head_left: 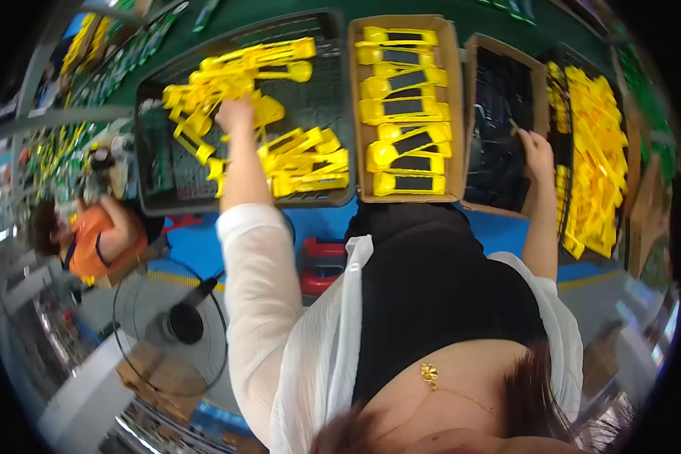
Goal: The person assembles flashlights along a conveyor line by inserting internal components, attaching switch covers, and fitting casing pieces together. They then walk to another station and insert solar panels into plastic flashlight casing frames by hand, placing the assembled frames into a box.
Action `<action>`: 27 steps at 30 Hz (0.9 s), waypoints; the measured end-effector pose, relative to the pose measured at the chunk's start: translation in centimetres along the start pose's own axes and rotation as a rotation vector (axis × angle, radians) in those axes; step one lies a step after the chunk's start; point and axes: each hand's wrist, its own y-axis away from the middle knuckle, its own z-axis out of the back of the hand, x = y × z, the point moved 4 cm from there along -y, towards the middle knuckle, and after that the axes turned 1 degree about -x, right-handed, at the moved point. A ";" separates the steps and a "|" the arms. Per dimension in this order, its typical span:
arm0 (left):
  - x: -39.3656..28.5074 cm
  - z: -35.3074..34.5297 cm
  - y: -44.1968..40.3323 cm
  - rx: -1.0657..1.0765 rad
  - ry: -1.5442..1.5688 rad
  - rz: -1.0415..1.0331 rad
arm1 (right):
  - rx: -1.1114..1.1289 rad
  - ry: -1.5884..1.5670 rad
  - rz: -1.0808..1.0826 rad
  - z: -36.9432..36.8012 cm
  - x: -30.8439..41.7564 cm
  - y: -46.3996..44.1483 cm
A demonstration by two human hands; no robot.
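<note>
Left hand (236, 115) reaches over the near wall of a dark crate (141, 170), its fingers bent in among loose yellow pieces (310, 163); blur and overlap hide whether one is gripped. Those pieces lie heaped and crossed, so their arms probably catch on one another, and the forearm passes between two clusters, likely the easiest way in. Right hand (536, 155) is over the side of a carton (469, 91) of black parts (495, 113), thumb and fingers drawn close together beside a small pale sliver (514, 125); whether it is pinched, I cannot tell.

Between the hands stands an open carton (353, 113) with yellow frames (405, 107) in one column, most showing dark panels. Being laid across its width, they probably take less room there and are easy to see. Right of the black parts, more yellow pieces (598, 151) are piled high.

Container walls stand between the hands, a low barrier to sideways reaching. Behind on the left are a fan (185, 324) and a person in orange (98, 238), both well apart from the hands.
</note>
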 end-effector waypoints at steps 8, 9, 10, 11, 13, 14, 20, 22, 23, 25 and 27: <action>-2.8 11.6 6.7 -0.262 0.971 -0.136 | 0.286 -1.135 -0.237 -2.7 15.1 6.2; -3.7 12.1 8.8 -0.090 1.606 -0.082 | 0.303 -1.235 -0.219 -3.1 16.2 6.4; -5.1 11.6 10.7 0.183 1.771 0.033 | 0.330 -1.284 -0.223 -3.5 17.1 6.6; -6.6 10.9 13.0 0.462 1.914 0.159 | 0.364 -1.329 -0.222 -3.9 17.9 6.6; -9.6 8.3 18.1 0.990 2.079 0.114 | 0.400 -1.461 -0.185 -5.2 19.1 6.7; -11.6 7.1 20.9 1.062 2.055 0.013 | 0.433 -1.510 -0.217 -5.7 19.8 7.0; -19.3 6.4 29.0 0.912 1.845 0.115 | 0.501 -1.110 -0.159 -5.7 21.2 8.8; -19.1 7.1 28.7 0.949 1.760 0.045 | 0.411 -0.827 0.002 -4.3 19.8 8.3; -18.8 7.3 28.6 0.971 1.710 0.014 | 0.460 -0.797 0.069 -3.9 19.0 8.1; -17.9 7.0 27.2 0.883 1.567 -0.047 | 0.610 -0.585 0.051 -0.7 19.0 8.4; -17.6 7.3 26.6 0.936 1.375 -0.091 | 0.629 -0.575 0.025 0.7 18.2 8.5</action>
